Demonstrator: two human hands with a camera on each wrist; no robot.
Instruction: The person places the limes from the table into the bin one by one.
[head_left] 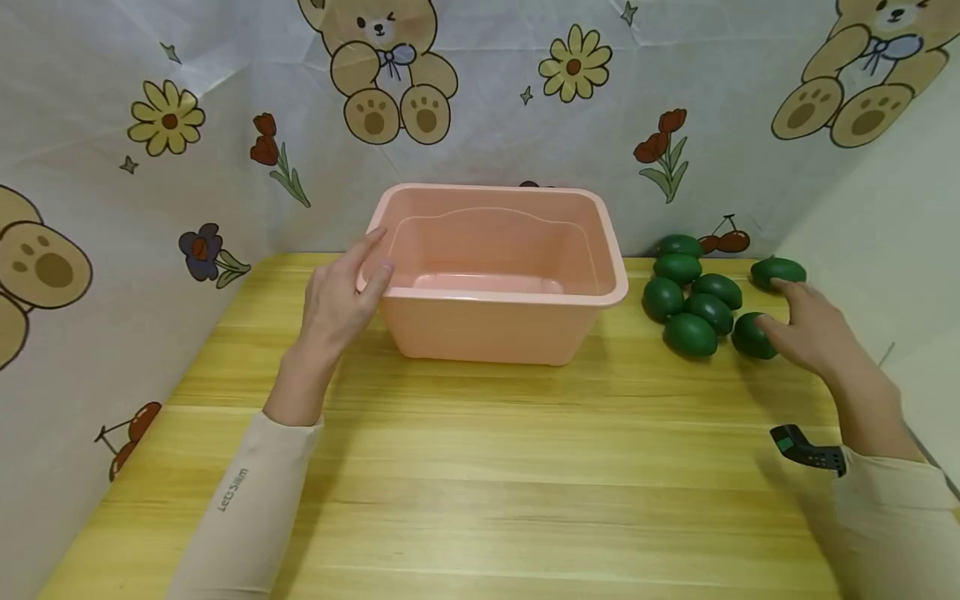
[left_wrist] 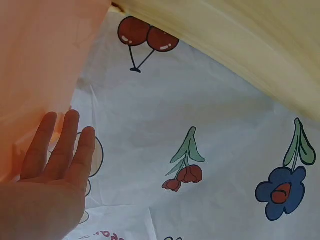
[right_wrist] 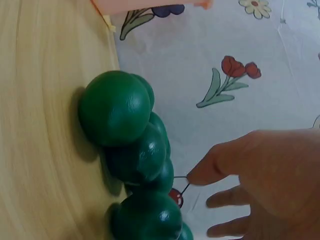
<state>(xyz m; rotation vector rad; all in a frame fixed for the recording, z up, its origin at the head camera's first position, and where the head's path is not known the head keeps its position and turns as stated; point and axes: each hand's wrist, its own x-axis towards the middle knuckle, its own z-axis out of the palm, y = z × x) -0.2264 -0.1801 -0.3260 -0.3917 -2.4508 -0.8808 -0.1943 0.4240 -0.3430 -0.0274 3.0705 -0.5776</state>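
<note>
A pink plastic tub stands near the back edge of the wooden table. My left hand holds its left rim; three fingers lie along the outer wall in the left wrist view. Several smooth, dark green oval fruits are clustered to the right of the tub. My right hand hovers over the right side of this cluster, its thumb near one green fruit and its fingers near another. In the right wrist view the thumb and fingers are spread, with nothing held.
The wooden table stretches in front of the tub. A pale cloth printed with bears and flowers hangs behind and along the left side. A pale, plain surface borders the right side. A black strap sticks out at the right wrist.
</note>
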